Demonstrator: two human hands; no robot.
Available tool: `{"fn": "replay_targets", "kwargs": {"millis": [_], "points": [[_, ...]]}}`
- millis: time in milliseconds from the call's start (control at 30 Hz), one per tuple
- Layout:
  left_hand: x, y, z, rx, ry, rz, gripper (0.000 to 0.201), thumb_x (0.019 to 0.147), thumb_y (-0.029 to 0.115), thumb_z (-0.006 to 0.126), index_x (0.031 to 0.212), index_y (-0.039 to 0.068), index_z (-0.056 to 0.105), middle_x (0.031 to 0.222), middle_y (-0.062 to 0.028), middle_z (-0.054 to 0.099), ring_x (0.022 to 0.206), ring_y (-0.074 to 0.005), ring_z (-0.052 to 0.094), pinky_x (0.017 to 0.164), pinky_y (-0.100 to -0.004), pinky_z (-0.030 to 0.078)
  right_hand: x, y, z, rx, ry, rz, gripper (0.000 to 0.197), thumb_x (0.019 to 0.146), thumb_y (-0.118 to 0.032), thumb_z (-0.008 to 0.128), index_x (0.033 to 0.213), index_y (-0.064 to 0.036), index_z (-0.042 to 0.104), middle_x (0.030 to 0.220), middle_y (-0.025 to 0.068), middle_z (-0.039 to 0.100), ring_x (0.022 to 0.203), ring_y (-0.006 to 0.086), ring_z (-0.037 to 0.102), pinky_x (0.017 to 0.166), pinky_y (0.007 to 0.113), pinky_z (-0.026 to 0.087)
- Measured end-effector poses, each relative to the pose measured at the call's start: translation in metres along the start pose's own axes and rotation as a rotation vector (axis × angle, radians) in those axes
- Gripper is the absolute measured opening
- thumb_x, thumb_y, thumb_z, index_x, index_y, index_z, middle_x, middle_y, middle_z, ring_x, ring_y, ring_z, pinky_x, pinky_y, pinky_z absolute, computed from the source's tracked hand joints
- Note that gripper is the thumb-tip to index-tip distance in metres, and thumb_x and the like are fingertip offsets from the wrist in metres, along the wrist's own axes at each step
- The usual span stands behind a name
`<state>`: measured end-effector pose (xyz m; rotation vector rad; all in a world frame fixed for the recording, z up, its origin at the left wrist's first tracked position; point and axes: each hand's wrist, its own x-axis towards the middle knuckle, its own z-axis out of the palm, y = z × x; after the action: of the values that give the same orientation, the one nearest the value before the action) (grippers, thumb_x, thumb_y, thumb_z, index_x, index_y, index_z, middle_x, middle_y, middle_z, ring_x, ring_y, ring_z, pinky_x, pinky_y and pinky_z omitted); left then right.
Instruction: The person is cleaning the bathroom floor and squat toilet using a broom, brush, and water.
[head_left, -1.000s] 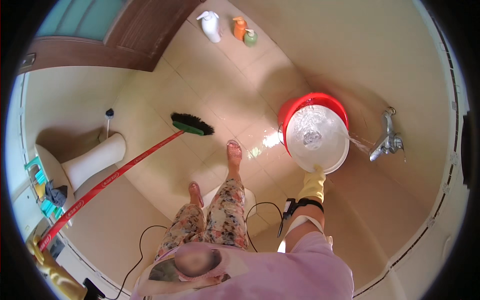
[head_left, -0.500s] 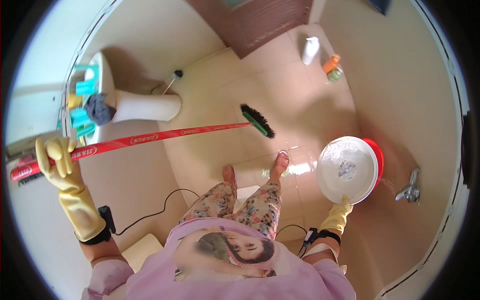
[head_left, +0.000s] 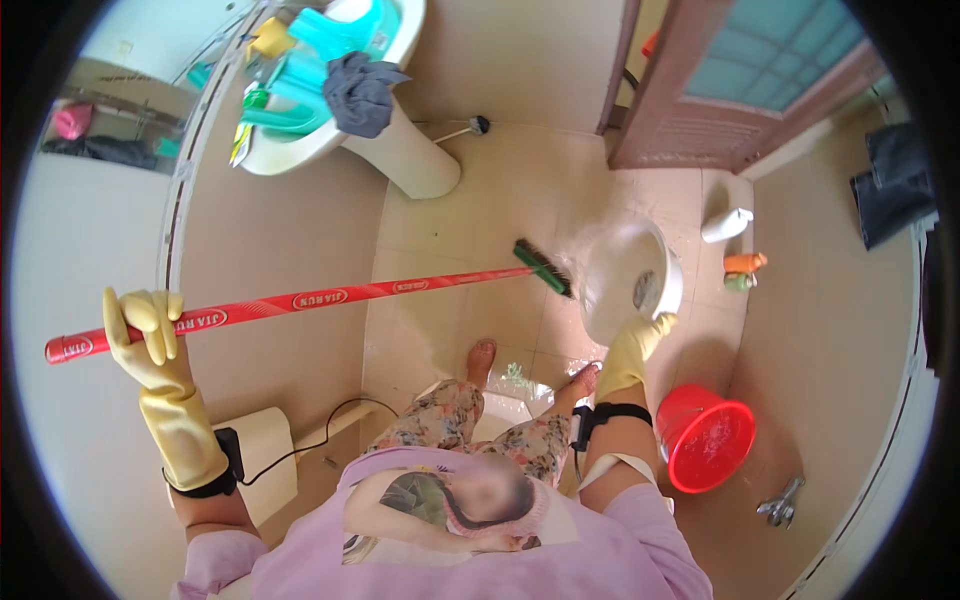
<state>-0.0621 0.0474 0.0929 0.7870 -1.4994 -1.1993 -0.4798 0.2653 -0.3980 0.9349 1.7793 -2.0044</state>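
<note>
My left hand (head_left: 150,330), in a yellow rubber glove, is shut around the top of a long red broom handle (head_left: 330,297). The handle slants down to a green brush head (head_left: 545,267) resting on the wet beige floor tiles. In a matching yellow glove, my right hand (head_left: 635,350) grips the rim of a white plastic basin (head_left: 625,275). The basin is tilted above the floor right beside the brush head, with water splashing there. My bare feet (head_left: 482,360) stand just behind the wet patch.
A red bucket (head_left: 708,437) stands on the floor at my right, near a wall tap (head_left: 780,500). A pedestal sink (head_left: 400,150) with cloths and green items is at the back left, a brown door (head_left: 740,90) behind, and a white bottle (head_left: 727,225) along the right wall.
The white basin has come off the red bucket and now tilts over the floor by the brush head. The view has swung, and the broom handle stays in my left hand.
</note>
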Motion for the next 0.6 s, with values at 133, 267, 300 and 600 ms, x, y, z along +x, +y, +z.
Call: {"fn": "replay_targets", "kwargs": {"millis": [133,267,300,600], "points": [[-0.01,0.007,-0.023,0.087,0.034,0.047,0.052,0.108,0.026,0.027,0.06,0.012,0.042,0.042,0.0003,0.033,0.036,-0.0137,0.026,0.055,-0.0301,0.032,-0.072,-0.009,0.086,-0.427,-0.25,-0.652,0.05,0.102,-0.03,0.043,0.145,-0.0043,0.04,0.141,0.0147,0.046,0.129,0.0253,0.044,0.109,0.035,0.034],[-0.021,0.006,-0.033,0.136,0.049,0.103,0.051,0.108,0.026,0.025,0.063,0.011,0.044,0.042,0.0005,0.034,0.036,-0.0137,0.028,0.053,-0.0305,0.033,-0.125,-0.058,0.118,-0.211,-0.603,-0.891,0.051,0.103,-0.018,0.043,0.15,-0.0025,0.032,0.145,0.0174,0.039,0.13,0.029,0.042,0.111,0.035,0.032],[-0.011,0.006,-0.041,0.136,0.047,0.11,0.051,0.108,0.026,0.025,0.063,0.011,0.044,0.042,0.0005,0.034,0.036,-0.0137,0.028,0.053,-0.0305,0.033,-0.128,-0.066,0.125,-0.203,-0.603,-0.893,0.051,0.103,-0.018,0.043,0.15,-0.0025,0.032,0.145,0.0174,0.039,0.13,0.029,0.042,0.111,0.035,0.032],[-0.003,-0.004,-0.031,0.141,0.093,0.095,0.052,0.108,0.029,0.027,0.061,0.012,0.04,0.041,0.0014,0.03,0.038,-0.0133,0.026,0.055,-0.0304,0.032,-0.012,-0.107,-0.052,-0.436,-0.164,-0.877,0.037,0.1,-0.015,0.046,0.134,-0.0018,0.049,0.127,0.0139,0.059,0.111,0.0254,0.059,0.097,0.036,0.047]]}}
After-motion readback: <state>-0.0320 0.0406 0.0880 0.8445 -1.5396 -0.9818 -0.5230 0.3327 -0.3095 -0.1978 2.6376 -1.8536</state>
